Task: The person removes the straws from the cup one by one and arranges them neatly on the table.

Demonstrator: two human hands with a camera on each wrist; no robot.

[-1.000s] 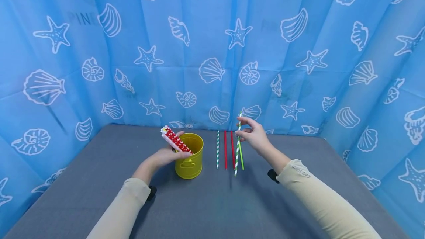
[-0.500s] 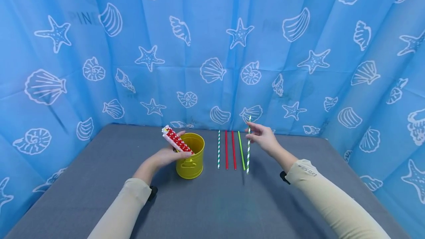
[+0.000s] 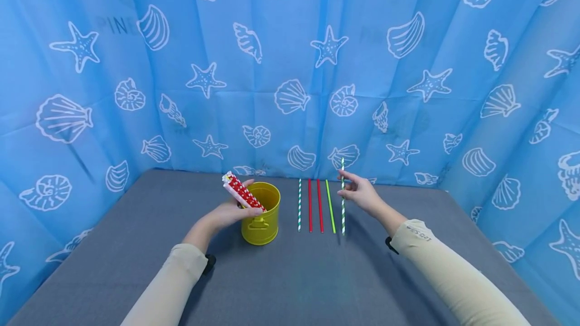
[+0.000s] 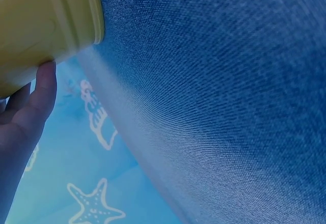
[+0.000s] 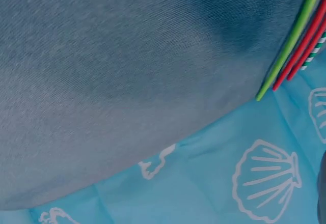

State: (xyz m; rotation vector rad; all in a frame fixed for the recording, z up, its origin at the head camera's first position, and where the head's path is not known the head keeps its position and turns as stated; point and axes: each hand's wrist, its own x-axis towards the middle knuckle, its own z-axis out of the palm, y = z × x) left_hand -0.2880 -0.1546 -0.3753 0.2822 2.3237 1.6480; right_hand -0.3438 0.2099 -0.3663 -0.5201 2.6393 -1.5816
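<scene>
My left hand (image 3: 228,215) grips the side of a yellow bucket (image 3: 260,233), thumb in front and fingers behind. In the left wrist view, fingers press the wall of the bucket (image 4: 41,25). A bunch of paper straws (image 3: 242,191), red with white dots beside pale ones, leans out of the bucket towards the left hand. My right hand (image 3: 362,194) pinches a green-and-white striped straw (image 3: 343,210) near its upper part, roughly upright. To its left lie a lime green straw (image 3: 331,206), two red straws (image 3: 320,206) and another striped straw (image 3: 299,205), side by side.
The grey table (image 3: 290,280) carries everything. Behind it and along both sides hangs a blue curtain (image 3: 254,74) with white shells and starfish. In the right wrist view, the ends of the green straw (image 5: 285,51) and its neighbours lie near the table's back edge.
The right hand has carried the striped straw to the right, from over the red and green straws to beside the green one, and slightly lower. The left hand stays on the bucket.
</scene>
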